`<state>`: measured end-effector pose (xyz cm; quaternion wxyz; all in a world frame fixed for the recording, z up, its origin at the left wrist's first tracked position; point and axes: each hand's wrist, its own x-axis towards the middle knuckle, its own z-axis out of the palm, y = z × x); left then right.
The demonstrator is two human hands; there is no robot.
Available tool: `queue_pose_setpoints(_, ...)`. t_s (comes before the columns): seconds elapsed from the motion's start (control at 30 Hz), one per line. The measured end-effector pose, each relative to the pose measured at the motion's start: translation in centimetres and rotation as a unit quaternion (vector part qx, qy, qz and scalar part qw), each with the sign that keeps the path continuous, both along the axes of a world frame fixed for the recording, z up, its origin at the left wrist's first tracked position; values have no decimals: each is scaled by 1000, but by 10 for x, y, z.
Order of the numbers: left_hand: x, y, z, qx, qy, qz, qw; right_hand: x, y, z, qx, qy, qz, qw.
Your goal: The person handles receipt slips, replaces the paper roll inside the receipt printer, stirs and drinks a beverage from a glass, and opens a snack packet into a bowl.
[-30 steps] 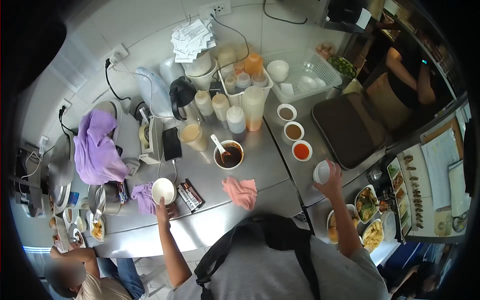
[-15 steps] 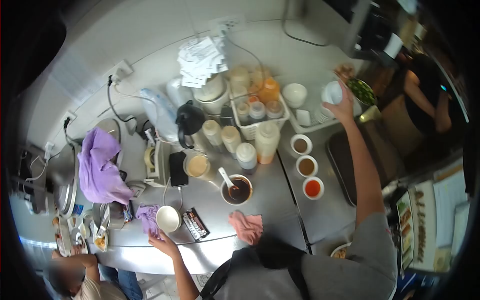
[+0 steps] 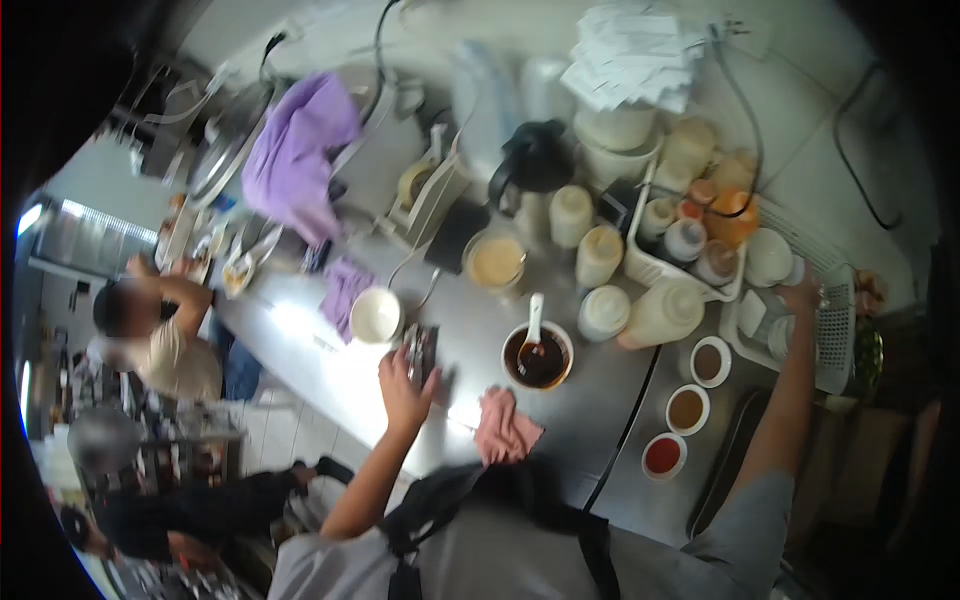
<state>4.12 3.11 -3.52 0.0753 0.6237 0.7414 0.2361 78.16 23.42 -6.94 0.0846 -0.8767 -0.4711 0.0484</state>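
Note:
My left hand (image 3: pixel 405 392) is over the steel counter with its fingers apart, holding nothing, beside a dark wrapped packet (image 3: pixel 422 352) and just below an empty white bowl (image 3: pixel 376 316). At the right, my right hand (image 3: pixel 799 296) reaches into a white perforated basket (image 3: pixel 836 335) among white bowls (image 3: pixel 769 257). Its fingers are blurred, and whether they grip a bowl is unclear. Between my hands stands a bowl of dark sauce (image 3: pixel 537 362) with a white spoon in it. Three small cups hold brown sauce (image 3: pixel 710 362), lighter brown sauce (image 3: pixel 687 409) and red sauce (image 3: pixel 662 456).
A pink cloth (image 3: pixel 507 428) lies near the counter's front edge. Squeeze bottles (image 3: pixel 664 312), a black-topped jug (image 3: pixel 538 160) and a cup of beige liquid (image 3: pixel 495 262) stand behind. A seated person (image 3: pixel 180 340) and other people are at the left.
The view has turned, showing more of the room at left. My right hand has gone from the counter, with white bowls in it, to the basket. My left hand has let go of the empty bowl.

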Motion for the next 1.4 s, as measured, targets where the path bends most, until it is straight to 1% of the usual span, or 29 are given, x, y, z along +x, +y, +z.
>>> queue_pose_setpoints(0.03,3,6,1,32,59,-9,998,-9,-2,1,-14,-4,-8,1000)
queue_pose_setpoints(0.07,6,10,2,19,68,-8,997,-17,-7,6,-24,-12,-21,999)
queue_pose_setpoints(0.1,8,17,0,64,82,-8,995,-21,-8,12,-27,-23,-40,999)
queue_pose_setpoints(0.2,8,30,-4,27,105,22,994,-19,-15,22,-45,-88,-63,993)
queue_pose_setpoints(0.23,8,32,-2,37,94,22,995,-20,-25,27,15,-53,-24,998)
queue_pose_setpoints(0.3,3,36,-6,48,50,23,997,-35,-59,53,137,14,53,989)
queue_pose_setpoints(0.33,1,35,-9,50,28,21,998,-63,-81,71,207,97,48,972)
queue_pose_setpoints(0.4,3,35,6,19,-38,38,998,-170,-137,121,337,255,32,905)
queue_pose_setpoints(0.47,-1,30,7,-17,-103,44,994,-247,-183,119,401,210,100,886)
queue_pose_setpoints(0.5,-6,29,-1,-36,-134,42,989,-301,-200,121,447,279,125,841)
queue_pose_setpoints(0.53,-9,30,-5,-54,-165,37,984,-333,-217,96,409,358,88,835)
queue_pose_setpoints(0.57,-10,28,-1,-33,-205,24,978,-394,-235,115,332,515,97,785)
queue_pose_setpoints(0.6,-7,21,8,-15,-245,8,969,-427,-250,95,244,560,138,780)
queue_pose_setpoints(0.63,-4,14,17,-2,-284,-10,959,-461,-260,95,157,564,187,789)
queue_pose_setpoints(0.67,-1,6,26,3,-309,-45,950,-487,-268,69,131,586,194,776)
queue_pose_setpoints(0.73,4,-13,44,12,-360,-106,927,-536,-278,55,134,671,169,710)
queue_pose_setpoints(0.8,5,-30,57,50,-290,-219,930,-562,-279,82,29,606,138,783)
queue_pose_setpoints(0.83,7,-38,57,70,-272,-252,926,-570,-279,92,-24,570,121,812)
queue_pose_setpoints(0.87,8,-45,57,92,-253,-284,920,-577,-281,89,23,551,122,825)
queue_pose_setpoints(0.9,3,-51,54,82,-220,-311,921,-585,-286,78,72,530,122,836)
queue_pose_setpoints(0.97,1,-52,45,83,-152,-373,911,-588,-295,64,126,496,122,850)
queue_pose_setpoints(1.0,1,-52,38,108,-147,-402,898,-588,-299,59,140,471,124,862)
queue_pose_setpoints(1.03,0,-52,33,135,-140,-428,883,-588,-301,49,157,464,135,861)
queue_pose_setpoints(1.1,-4,-54,35,131,-130,-467,865,-589,-307,29,192,447,158,859)
queue_pose_setpoints(1.13,-6,-54,38,148,-131,-486,852,-589,-309,28,187,415,163,875)
queue_pose_setpoints(1.2,-10,-54,37,146,-139,-514,834,-591,-313,29,176,350,170,904)
queue_pose_setpoints(1.27,-15,-55,47,138,-149,-531,823,-590,-321,39,60,394,150,905)
queue_pose_setpoints(1.37,-23,-54,74,75,-143,-550,819,-597,-329,63,112,359,185,908)
queue_pose_setpoints(1.4,-24,-50,71,93,-125,-561,813,-598,-329,60,119,342,209,908)
